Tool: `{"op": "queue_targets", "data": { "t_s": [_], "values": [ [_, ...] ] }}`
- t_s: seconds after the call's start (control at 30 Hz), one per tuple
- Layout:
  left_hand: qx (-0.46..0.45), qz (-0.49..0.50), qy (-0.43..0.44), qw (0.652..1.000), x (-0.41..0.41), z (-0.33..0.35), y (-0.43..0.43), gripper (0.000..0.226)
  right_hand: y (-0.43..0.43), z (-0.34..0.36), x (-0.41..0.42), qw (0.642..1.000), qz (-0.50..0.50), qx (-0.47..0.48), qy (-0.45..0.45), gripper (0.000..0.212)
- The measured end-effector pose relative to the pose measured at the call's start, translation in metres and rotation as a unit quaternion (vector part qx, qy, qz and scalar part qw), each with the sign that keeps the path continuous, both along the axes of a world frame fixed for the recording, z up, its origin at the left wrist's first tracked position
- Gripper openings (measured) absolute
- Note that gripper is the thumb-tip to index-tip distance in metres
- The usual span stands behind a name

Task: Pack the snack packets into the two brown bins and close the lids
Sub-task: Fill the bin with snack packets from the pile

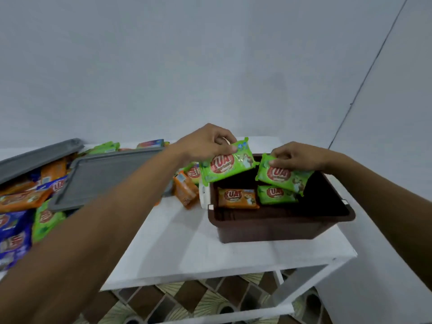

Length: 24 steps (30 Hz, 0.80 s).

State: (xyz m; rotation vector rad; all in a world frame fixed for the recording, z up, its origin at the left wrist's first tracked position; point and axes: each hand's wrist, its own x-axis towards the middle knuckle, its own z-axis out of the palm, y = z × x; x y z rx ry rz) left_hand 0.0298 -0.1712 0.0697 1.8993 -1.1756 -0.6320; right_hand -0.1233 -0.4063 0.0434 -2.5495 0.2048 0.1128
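inside, brown bin (280, 228) holds orange packet (237, 198) beside green packet (277, 195).

The light is dim, soft and cool, and it tints the wall (210, 54) and table (187, 249) bluish. It falls from above: a blurred shadow lies on the table left of the bin (280, 228), whose inside is nearly black. The green packet (228, 166) over the bin's far-left corner shows a faint sheen. Far left of the bin the packets (16, 230) smear. The wide lens bends the table's edges and stretches the forearms (93, 230).
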Motion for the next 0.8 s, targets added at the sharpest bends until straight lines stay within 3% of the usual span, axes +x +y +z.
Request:
{"op": "queue_targets", "data": {
  "t_s": [0.2, 0.33, 0.43, 0.57, 0.73, 0.8],
  "values": [
    [0.228, -0.154, -0.021, 0.961, -0.030, -0.055, -0.067, 0.012, -0.025, -0.048, -0.001, 0.966, 0.130, -0.028, 0.222, 0.022],
    [0.325, -0.190, -0.017, 0.926, -0.040, -0.096, -0.077, 0.012, -0.022, -0.065, 0.000, 0.946, 0.207, -0.039, 0.245, 0.029],
    [0.356, -0.189, -0.052, 0.914, -0.038, -0.109, -0.075, 0.019, -0.017, -0.072, -0.003, 0.945, 0.216, -0.047, 0.240, 0.017],
    [0.379, -0.191, -0.118, 0.898, -0.041, -0.105, -0.077, 0.030, -0.016, -0.074, -0.007, 0.954, 0.194, -0.074, 0.216, 0.026],
    [0.393, -0.195, -0.116, 0.891, -0.040, -0.105, -0.077, 0.032, -0.019, -0.074, -0.003, 0.949, 0.152, -0.018, 0.275, 0.021],
    [0.385, -0.197, -0.122, 0.893, -0.039, -0.105, -0.076, 0.036, -0.020, -0.076, -0.001, 0.958, 0.126, 0.002, 0.259, 0.024]
  ]
}}
